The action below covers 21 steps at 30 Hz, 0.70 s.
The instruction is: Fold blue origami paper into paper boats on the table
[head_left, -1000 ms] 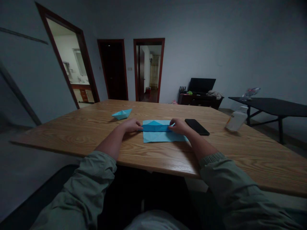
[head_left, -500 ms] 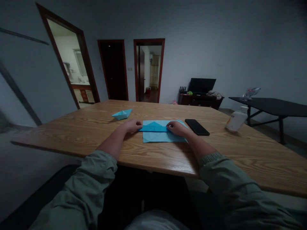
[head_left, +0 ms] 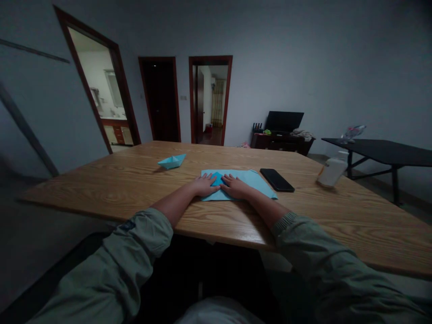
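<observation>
A darker blue folded paper (head_left: pixel 218 178) lies on top of a light blue paper sheet (head_left: pixel 258 182) on the wooden table. My left hand (head_left: pixel 204 185) lies flat with its fingers spread over the left part of the folded paper. From the other side, my right hand (head_left: pixel 235 186) presses flat on its right part, fingers apart. Only the peaked middle of the fold shows between the two hands; its ends are hidden beneath them. Farther back on the left stands a light blue paper boat (head_left: pixel 172 161).
A black phone (head_left: pixel 276 179) lies just right of the sheet. Beyond it stands a white bottle (head_left: pixel 332 170) on the wooden table (head_left: pixel 135 184). A black table (head_left: pixel 381 148) is at the far right, and a television (head_left: pixel 284 121) is against the back wall.
Both hands have moved inward from the ends of the folded paper. Their pinched fingers have let go and now lie spread flat on it.
</observation>
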Motion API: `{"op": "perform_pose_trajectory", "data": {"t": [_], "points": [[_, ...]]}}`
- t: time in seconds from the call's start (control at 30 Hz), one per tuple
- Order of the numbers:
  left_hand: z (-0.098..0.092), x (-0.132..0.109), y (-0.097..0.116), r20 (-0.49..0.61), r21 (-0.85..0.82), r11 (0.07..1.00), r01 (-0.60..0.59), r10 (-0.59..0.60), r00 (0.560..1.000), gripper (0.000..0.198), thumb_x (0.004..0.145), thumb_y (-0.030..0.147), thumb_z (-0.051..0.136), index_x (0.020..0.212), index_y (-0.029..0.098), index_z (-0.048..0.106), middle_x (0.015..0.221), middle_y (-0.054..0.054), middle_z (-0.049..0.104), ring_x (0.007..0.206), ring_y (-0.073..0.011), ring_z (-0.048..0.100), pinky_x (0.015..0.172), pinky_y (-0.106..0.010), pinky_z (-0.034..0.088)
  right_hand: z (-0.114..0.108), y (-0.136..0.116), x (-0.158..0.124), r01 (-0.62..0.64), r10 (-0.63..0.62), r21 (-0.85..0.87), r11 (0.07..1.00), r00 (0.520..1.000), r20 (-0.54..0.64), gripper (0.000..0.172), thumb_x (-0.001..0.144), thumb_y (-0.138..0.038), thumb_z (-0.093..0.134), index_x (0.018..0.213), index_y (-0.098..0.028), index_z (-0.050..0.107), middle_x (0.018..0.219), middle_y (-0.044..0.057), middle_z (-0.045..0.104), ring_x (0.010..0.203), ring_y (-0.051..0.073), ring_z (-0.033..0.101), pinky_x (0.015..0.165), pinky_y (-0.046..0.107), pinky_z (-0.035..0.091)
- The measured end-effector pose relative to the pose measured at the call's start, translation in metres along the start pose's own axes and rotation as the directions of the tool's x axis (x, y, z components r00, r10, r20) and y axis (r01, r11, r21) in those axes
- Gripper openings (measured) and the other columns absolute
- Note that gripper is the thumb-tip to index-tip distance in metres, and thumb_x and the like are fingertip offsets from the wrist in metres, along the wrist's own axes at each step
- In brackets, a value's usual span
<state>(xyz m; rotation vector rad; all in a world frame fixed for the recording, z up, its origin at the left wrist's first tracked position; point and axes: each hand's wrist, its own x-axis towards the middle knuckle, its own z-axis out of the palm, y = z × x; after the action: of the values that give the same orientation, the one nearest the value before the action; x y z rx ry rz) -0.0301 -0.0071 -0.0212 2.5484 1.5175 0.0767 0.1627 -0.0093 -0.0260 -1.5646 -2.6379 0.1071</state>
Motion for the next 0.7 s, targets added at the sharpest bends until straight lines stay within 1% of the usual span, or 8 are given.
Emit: {"op": "perform_pose_trajectory", "data": {"t": [0.07,0.13,0.3,0.37,0.47,0.53,0.7], "points": [[-0.0015,-0.001,-0.0004,0.014,0.019,0.999,0.046,-0.046,0.999,0.089,0.081,0.074,0.024,0.149,0.017,0.018,0.156,-0.013,0.01,0.143,-0.0335,0.007,0.113,-0.05,0.01,-0.0004,-0.0008,-0.0001,-0.038,0.038,-0.008,0.999,0.999,0.027,0.073,0.092,-0.058,0.021,0.149,-0.012,0.019,0.155,0.014,0.015,0.143,0.032,0.01,0.112,0.052,0.014],[-0.0036,-0.0025,-0.0012,0.018,0.023,0.997,0.08,-0.08,0.997,0.094,0.078,0.078,0.023,0.149,0.018,0.017,0.156,-0.012,0.008,0.143,-0.0345,0.005,0.113,-0.051,0.01,-0.0014,-0.0006,-0.0003,-0.068,0.068,-0.015,0.998,0.997,0.042,0.076,0.091,-0.061,0.02,0.15,-0.014,0.016,0.155,0.013,0.013,0.143,0.032,0.01,0.112,0.054,0.012],[-0.0045,-0.0044,-0.0018,0.0,0.021,0.994,0.103,-0.103,0.995,0.097,0.075,0.081,0.022,0.15,0.019,0.016,0.156,-0.012,0.008,0.143,-0.0358,0.005,0.111,-0.054,0.011,-0.0018,0.0002,0.0,-0.068,0.07,-0.033,0.997,0.996,0.046,0.075,0.09,-0.063,0.02,0.15,-0.017,0.015,0.156,0.012,0.013,0.142,0.033,0.011,0.111,0.056,0.013],[-0.0031,-0.0049,-0.0034,-0.015,0.029,0.996,0.082,-0.081,0.997,0.095,0.076,0.079,0.021,0.149,0.019,0.017,0.156,-0.012,0.009,0.143,-0.0351,0.005,0.111,-0.054,0.011,-0.001,0.0009,-0.0005,-0.037,0.039,-0.042,0.998,0.999,0.035,0.073,0.091,-0.061,0.02,0.15,-0.018,0.017,0.155,0.013,0.014,0.142,0.032,0.012,0.111,0.054,0.014],[-0.0013,-0.0059,-0.0063,-0.034,0.044,0.999,0.015,-0.014,0.999,0.086,0.081,0.074,0.022,0.149,0.022,0.019,0.156,-0.01,0.012,0.143,-0.0332,0.007,0.112,-0.053,0.011,0.0005,0.0023,-0.0015,0.02,-0.019,-0.046,0.999,1.0,0.016,0.071,0.092,-0.059,0.021,0.149,-0.018,0.019,0.155,0.015,0.015,0.142,0.032,0.011,0.111,0.052,0.015],[-0.0009,-0.0065,-0.0066,-0.04,0.049,0.998,-0.03,0.032,0.999,0.082,0.083,0.072,0.023,0.149,0.024,0.019,0.156,-0.009,0.012,0.143,-0.0328,0.007,0.112,-0.053,0.011,0.0014,0.0031,-0.0015,0.036,-0.036,-0.036,0.999,0.999,0.01,0.071,0.092,-0.059,0.021,0.149,-0.017,0.019,0.155,0.015,0.014,0.142,0.033,0.01,0.111,0.052,0.016],[-0.0025,-0.0066,-0.0019,-0.002,0.05,0.992,-0.119,0.119,0.993,0.077,0.086,0.068,0.02,0.149,0.025,0.016,0.156,-0.007,0.01,0.143,-0.0327,0.006,0.112,-0.055,0.01,0.0029,0.004,0.0007,0.058,-0.058,-0.028,0.998,0.998,0.004,0.07,0.093,-0.055,0.022,0.149,-0.014,0.019,0.154,0.016,0.014,0.142,0.033,0.012,0.112,0.051,0.015]]}}
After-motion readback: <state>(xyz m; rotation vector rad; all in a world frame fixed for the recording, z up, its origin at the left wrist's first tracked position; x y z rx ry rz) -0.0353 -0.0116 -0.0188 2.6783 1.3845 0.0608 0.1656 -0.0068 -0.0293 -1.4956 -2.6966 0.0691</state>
